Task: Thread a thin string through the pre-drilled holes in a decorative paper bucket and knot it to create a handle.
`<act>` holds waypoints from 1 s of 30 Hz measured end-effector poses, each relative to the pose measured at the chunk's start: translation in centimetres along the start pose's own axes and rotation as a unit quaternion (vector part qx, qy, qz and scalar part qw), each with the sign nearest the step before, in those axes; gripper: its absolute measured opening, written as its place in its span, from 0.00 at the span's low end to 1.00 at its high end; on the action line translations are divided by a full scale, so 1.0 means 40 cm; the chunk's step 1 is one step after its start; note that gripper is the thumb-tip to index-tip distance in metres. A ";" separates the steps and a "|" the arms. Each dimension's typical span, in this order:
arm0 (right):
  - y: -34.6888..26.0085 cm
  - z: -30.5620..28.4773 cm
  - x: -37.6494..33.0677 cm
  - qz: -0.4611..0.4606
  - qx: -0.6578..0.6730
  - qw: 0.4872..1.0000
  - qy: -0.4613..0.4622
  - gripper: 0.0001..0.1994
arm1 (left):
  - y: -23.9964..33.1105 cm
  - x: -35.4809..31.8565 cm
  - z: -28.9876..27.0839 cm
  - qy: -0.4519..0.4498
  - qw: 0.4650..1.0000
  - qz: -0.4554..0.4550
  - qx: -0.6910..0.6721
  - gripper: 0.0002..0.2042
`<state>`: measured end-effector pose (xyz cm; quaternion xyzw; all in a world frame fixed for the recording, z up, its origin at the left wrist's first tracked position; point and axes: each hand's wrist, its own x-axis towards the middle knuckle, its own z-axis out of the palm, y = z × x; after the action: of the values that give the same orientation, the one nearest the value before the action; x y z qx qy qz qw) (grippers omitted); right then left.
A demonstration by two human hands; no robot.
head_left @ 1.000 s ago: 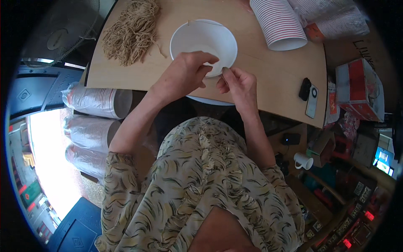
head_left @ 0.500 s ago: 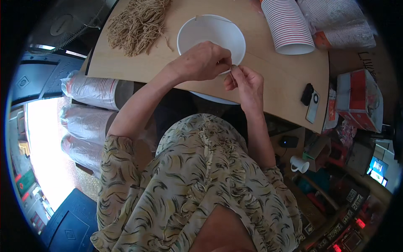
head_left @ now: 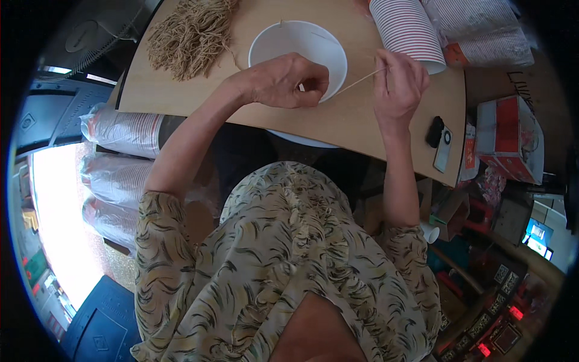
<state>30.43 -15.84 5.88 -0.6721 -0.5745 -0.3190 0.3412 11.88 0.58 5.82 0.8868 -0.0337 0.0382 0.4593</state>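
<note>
A white paper tub (head_left: 274,45) stands on the table in front of me, with a bit of cord at its far rim. My left hand (head_left: 283,81) lies over its near rim, thumb and fingers curled together; what they pinch is hidden. Up and to the right of it, my right hand (head_left: 399,87) is closed on the end of a thin tan cord (head_left: 360,80). That cord stretches taut down to the tub's near rim, beside my left fingertips. At the far left of the table lies a tangled heap of tan cords (head_left: 192,39).
Nested tubs (head_left: 405,30) lie at the back right of the table (head_left: 356,130), beside plastic-wrapped stacks (head_left: 491,45). A phone (head_left: 443,151) and a small black object (head_left: 434,131) rest near its right edge. More wrapped stacks (head_left: 120,181) sit below left. A red-and-white carton (head_left: 509,136) stands at right.
My right hand has moved up and right, away from my left hand, drawing the cord out straight. My left hand stays at the tub's near rim, its fingers still curled.
</note>
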 end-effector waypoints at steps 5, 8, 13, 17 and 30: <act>-0.046 0.080 0.006 0.045 0.191 0.980 -0.015 0.08 | 0.005 -0.017 -0.009 0.043 0.999 -0.005 0.016 0.07; -0.068 0.094 -0.013 0.034 0.241 0.959 -0.144 0.07 | -0.017 -0.037 -0.006 0.125 0.991 0.006 0.050 0.07; -0.091 0.035 -0.009 0.075 0.280 0.933 -0.212 0.08 | 0.022 -0.069 -0.035 0.140 0.983 -0.106 -0.053 0.08; -0.117 0.002 0.015 0.108 0.314 0.911 -0.244 0.09 | 0.013 -0.077 -0.031 0.198 0.955 -0.092 -0.198 0.09; -0.150 -0.005 0.016 0.241 0.409 0.828 -0.299 0.08 | 0.057 -0.089 0.029 0.274 0.929 -0.061 -0.240 0.11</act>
<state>24.55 -15.02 7.08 -0.6509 -0.5462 0.2540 0.4621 8.15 -1.59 6.65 0.7052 0.1393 0.2428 0.6515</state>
